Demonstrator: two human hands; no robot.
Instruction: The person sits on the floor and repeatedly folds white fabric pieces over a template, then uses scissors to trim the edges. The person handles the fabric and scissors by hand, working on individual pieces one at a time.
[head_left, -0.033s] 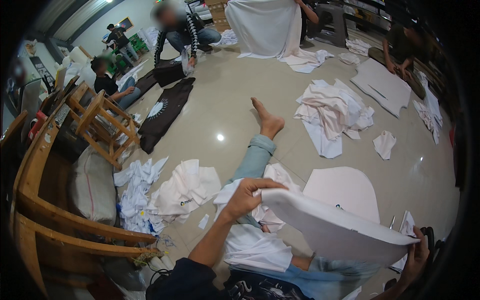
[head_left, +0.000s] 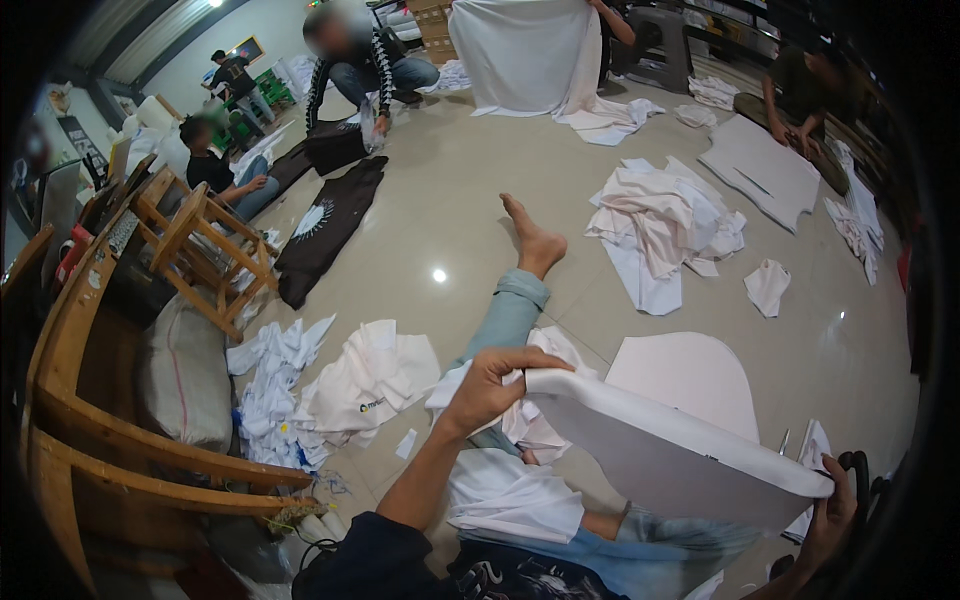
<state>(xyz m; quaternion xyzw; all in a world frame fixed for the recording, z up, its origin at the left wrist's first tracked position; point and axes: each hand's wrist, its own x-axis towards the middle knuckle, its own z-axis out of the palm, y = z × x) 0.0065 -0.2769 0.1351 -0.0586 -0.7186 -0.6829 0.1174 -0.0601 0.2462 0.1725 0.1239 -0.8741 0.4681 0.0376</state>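
A stiff, flat white panel (head_left: pixel 680 450), seemingly covered with white cloth, is held tilted above my lap. My left hand (head_left: pixel 492 388) grips its left end, thumb side on the top edge. At the right end, the fingers of my right hand (head_left: pixel 832 508) are closed on the panel's corner. Behind it on the floor lies another white piece (head_left: pixel 690 375) with a rounded end, partly hidden by the panel. White cloth (head_left: pixel 515 495) is spread over my leg, and more crumpled pale cloth (head_left: pixel 535 430) lies beside the left hand.
A pile of pale cloth (head_left: pixel 660 225) lies ahead to the right. Left are white cloth scraps (head_left: pixel 280 380), a wooden stool (head_left: pixel 205 245), and a sack (head_left: pixel 187 375). Dark printed cloth (head_left: pixel 333 225) lies further off. Several people sit or work around the floor. Scissor handles (head_left: pixel 857 470) appear near my right hand.
The panel has tilted, so a broader strip of its rounded top edge shows. My right hand has shifted slightly left; my left hand still grips the other end.
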